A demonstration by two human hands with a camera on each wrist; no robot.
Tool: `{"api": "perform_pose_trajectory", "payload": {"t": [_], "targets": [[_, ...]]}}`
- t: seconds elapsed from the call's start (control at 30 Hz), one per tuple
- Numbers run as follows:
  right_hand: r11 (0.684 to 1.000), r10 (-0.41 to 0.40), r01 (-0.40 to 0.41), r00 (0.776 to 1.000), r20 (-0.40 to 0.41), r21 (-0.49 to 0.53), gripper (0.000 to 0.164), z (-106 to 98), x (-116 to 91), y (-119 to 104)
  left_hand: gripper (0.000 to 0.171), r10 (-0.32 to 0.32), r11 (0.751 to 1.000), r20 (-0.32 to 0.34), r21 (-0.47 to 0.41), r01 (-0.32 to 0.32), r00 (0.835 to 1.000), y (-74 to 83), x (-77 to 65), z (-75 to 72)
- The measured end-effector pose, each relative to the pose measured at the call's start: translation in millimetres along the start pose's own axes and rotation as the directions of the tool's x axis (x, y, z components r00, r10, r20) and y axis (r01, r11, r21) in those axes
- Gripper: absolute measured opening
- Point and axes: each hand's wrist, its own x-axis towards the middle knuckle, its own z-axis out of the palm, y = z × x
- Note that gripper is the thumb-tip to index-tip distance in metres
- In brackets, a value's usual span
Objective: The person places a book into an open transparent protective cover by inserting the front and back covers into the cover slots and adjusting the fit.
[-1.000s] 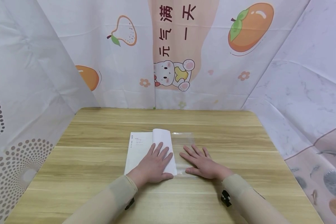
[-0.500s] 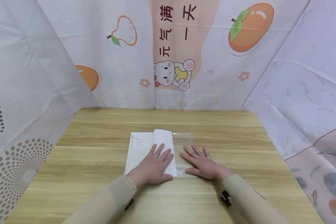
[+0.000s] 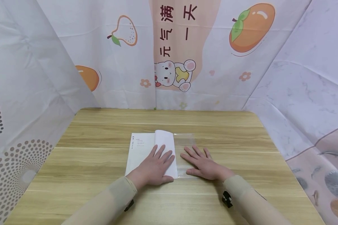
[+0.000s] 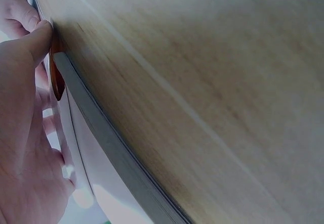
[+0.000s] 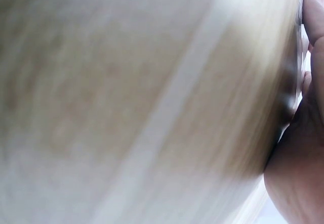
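Note:
An open book [image 3: 135, 159] lies on the table, a few lines of small print on its left page. Over its right part stands a curved white leaf [image 3: 164, 140], bulging at the far edge. My left hand [image 3: 155, 168] rests on that leaf with fingers spread. Right of the book extends a clear plastic sheet [image 3: 183, 140], where my right hand [image 3: 204, 165] lies flat, fingers apart. In the left wrist view the book's page edges [image 4: 109, 138] show beneath the left hand. The right wrist view catches only the side of the right hand [image 5: 298, 153].
The wood-grain table [image 3: 95, 162] reaches out on every side of the book. A printed curtain [image 3: 124, 68] hangs behind it, with more cloth at left and right. Black wrist devices [image 3: 227, 199] sit under the sleeves.
The white leaf has shifted slightly to the right and toward me under the left hand, mostly in the first half second. Both hands stay nearly in place.

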Motion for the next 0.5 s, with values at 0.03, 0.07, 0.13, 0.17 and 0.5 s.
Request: {"api": "perform_pose_trajectory", "payload": {"t": [0.03, 0.07, 0.13, 0.17, 0.5], "targets": [[1.0, 0.001, -0.001, 1.0, 0.002, -0.002, 0.07, 0.0, 0.1, 0.0, 0.086, 0.001, 1.0, 0.002, -0.004, -0.001, 1.0, 0.0, -0.4, -0.6], [1.0, 0.001, -0.001, 1.0, 0.002, -0.001, 0.07, 0.1, 0.3, 0.1, 0.086, 0.002, 1.0, 0.005, -0.007, -0.002, 1.0, 0.0, -0.8, -1.0], [1.0, 0.001, -0.001, 1.0, 0.005, -0.003, 0.07, 0.1, 0.4, -0.1, 0.086, 0.004, 1.0, 0.011, -0.012, -0.004, 1.0, -0.2, -1.5, -1.6], [1.0, 0.003, -0.003, 1.0, 0.008, -0.003, 0.07, -0.1, 0.4, -0.2, 0.086, 0.005, 1.0, 0.012, -0.013, -0.005, 1.0, -0.4, -1.7, -1.5], [1.0, 0.018, -0.018, 1.0, 0.015, -0.01, 0.072, 1.0, 0.7, -0.2, 0.063, 0.03, 0.997, -0.026, -0.076, -0.032, 0.999, -11.5, 3.9, -0.4]]}}
